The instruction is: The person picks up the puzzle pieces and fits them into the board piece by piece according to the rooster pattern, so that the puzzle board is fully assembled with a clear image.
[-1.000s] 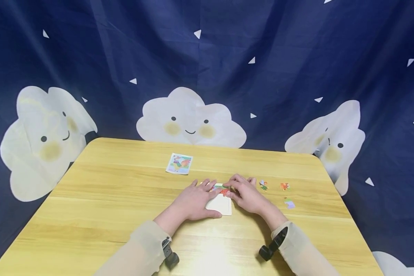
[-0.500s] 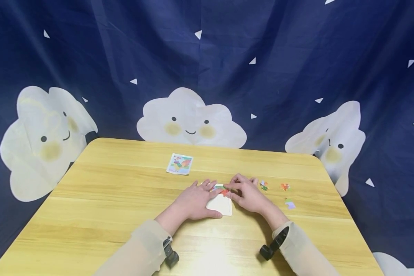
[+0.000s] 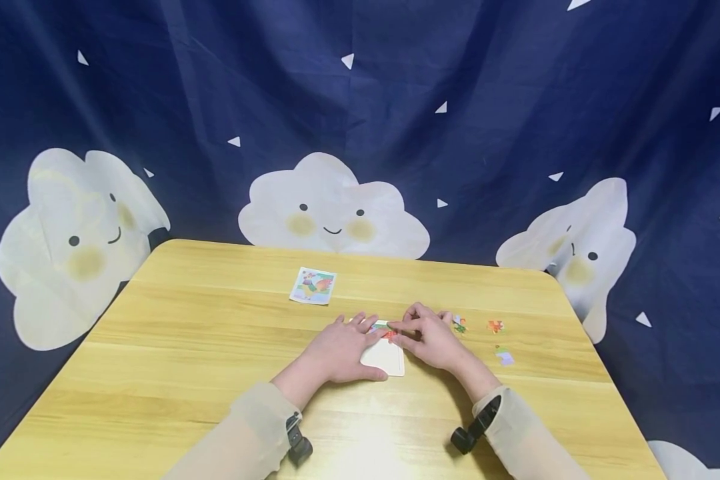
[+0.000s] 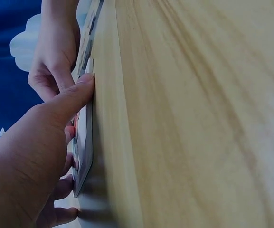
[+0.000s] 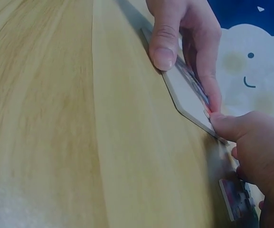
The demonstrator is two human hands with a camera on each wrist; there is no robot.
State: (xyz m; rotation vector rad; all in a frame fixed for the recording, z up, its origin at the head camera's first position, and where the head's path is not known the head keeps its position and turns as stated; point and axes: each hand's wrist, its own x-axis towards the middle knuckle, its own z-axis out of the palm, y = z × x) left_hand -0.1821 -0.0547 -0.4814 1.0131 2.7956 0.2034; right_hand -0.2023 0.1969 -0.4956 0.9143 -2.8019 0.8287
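A white puzzle board (image 3: 384, 360) lies flat on the table, with colourful jigsaw pieces (image 3: 390, 335) along its far part, some under my fingers. My left hand (image 3: 339, 350) rests on the board with its fingers spread; the thumb touches the near edge, as the right wrist view also shows for the left thumb (image 5: 164, 58). At the right side of the board, my right hand (image 3: 429, 339) pinches a jigsaw piece between thumb and forefinger. That piece is mostly hidden by the fingers. In the left wrist view the board (image 4: 83, 137) appears edge-on.
Right of my right hand lie loose jigsaw pieces: a green one (image 3: 459, 325), an orange one (image 3: 496, 326) and a lilac one (image 3: 504, 355). A square picture card (image 3: 313, 287) lies farther back on the wooden table (image 3: 216, 307). Behind hangs a blue curtain (image 3: 396, 120) with clouds.
The view has shifted very slightly. Both hands stay in nearly the same place on the board, and the loose pieces have not moved.
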